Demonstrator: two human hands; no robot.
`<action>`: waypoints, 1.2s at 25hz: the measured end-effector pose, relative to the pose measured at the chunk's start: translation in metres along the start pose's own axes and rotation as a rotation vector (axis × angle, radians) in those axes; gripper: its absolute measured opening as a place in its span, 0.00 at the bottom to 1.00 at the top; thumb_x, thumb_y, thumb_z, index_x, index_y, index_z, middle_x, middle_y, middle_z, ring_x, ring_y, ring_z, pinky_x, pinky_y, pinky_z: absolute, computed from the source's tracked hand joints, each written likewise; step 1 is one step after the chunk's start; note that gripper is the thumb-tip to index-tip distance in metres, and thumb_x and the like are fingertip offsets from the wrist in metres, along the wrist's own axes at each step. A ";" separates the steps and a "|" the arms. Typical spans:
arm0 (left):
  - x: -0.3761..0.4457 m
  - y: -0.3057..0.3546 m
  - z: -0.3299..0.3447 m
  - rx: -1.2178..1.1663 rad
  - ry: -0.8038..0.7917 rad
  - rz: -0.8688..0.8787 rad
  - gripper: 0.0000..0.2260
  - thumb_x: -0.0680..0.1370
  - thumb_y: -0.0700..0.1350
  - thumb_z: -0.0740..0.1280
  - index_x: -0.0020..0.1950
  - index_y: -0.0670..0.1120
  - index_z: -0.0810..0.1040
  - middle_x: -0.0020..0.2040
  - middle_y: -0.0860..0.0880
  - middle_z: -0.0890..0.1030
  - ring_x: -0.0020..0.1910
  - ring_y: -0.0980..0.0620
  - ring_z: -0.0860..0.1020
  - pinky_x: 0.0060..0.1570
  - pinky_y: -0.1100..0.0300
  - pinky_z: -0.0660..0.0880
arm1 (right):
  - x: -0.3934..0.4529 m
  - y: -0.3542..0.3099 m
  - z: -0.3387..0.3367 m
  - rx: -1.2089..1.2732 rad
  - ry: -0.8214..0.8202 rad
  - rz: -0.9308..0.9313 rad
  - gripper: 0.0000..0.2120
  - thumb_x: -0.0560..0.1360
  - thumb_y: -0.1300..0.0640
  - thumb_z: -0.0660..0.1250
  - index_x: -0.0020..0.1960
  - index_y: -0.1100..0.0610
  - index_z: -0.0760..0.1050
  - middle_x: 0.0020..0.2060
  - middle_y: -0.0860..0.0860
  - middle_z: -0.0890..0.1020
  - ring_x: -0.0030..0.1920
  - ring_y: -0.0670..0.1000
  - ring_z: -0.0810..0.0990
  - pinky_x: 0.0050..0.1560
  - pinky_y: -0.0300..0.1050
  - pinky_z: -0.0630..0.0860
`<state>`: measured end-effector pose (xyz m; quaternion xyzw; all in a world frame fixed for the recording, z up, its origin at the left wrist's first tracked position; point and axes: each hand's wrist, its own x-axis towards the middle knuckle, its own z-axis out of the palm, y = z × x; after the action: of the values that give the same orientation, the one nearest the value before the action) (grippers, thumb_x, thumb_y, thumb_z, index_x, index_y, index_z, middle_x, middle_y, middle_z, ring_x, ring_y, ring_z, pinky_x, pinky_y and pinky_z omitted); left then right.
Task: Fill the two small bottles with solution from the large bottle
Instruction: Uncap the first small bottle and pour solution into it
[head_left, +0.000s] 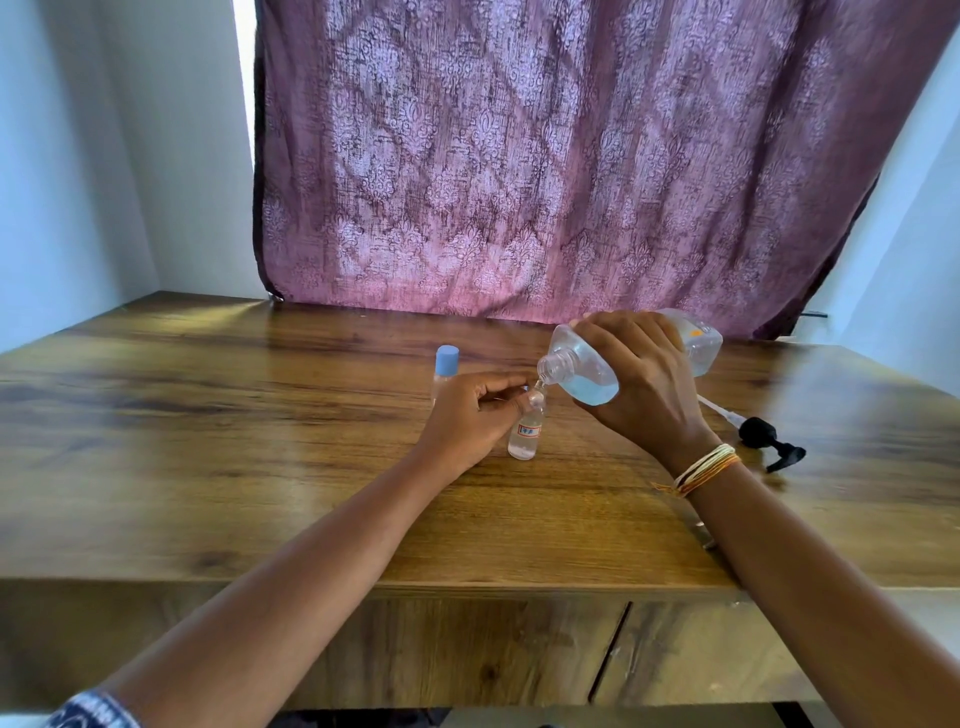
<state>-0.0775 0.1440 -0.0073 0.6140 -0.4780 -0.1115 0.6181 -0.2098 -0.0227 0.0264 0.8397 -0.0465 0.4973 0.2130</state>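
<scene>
My right hand (641, 384) grips the large clear bottle (587, 371), tipped on its side with pale blue solution pooled low in it. Its open neck touches the mouth of a small clear bottle (525, 434) with a red and white label, which stands upright on the wooden table (260, 441). My left hand (475, 415) pinches that small bottle near its neck. A second small bottle (445, 371) with a light blue cap stands just behind my left hand, partly hidden by it.
A black pump head (763, 436) with its white tube lies on the table to the right of my right wrist. A purple patterned curtain (571, 156) hangs behind the table. Pale walls stand on both sides.
</scene>
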 end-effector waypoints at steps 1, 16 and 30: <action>0.000 0.000 0.000 0.000 0.000 0.000 0.16 0.74 0.43 0.72 0.61 0.41 0.80 0.52 0.50 0.83 0.50 0.60 0.81 0.52 0.70 0.77 | 0.000 0.000 0.000 0.000 0.000 0.000 0.18 0.72 0.46 0.71 0.57 0.56 0.80 0.53 0.53 0.82 0.54 0.56 0.80 0.56 0.52 0.71; 0.001 -0.001 0.000 0.015 0.005 -0.011 0.17 0.74 0.43 0.71 0.62 0.41 0.79 0.56 0.49 0.83 0.54 0.58 0.80 0.55 0.71 0.75 | 0.000 0.000 0.000 0.011 0.009 -0.004 0.18 0.72 0.47 0.71 0.57 0.57 0.80 0.53 0.53 0.82 0.54 0.56 0.80 0.56 0.51 0.71; -0.001 0.003 -0.001 0.001 0.002 -0.011 0.13 0.75 0.41 0.71 0.59 0.43 0.81 0.51 0.51 0.83 0.46 0.67 0.80 0.47 0.75 0.74 | 0.003 -0.006 -0.009 0.354 -0.078 0.250 0.27 0.63 0.45 0.75 0.59 0.54 0.75 0.50 0.50 0.82 0.48 0.53 0.80 0.48 0.51 0.77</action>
<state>-0.0785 0.1465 -0.0048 0.6173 -0.4738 -0.1140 0.6177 -0.2132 -0.0129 0.0309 0.8703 -0.0704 0.4874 -0.0030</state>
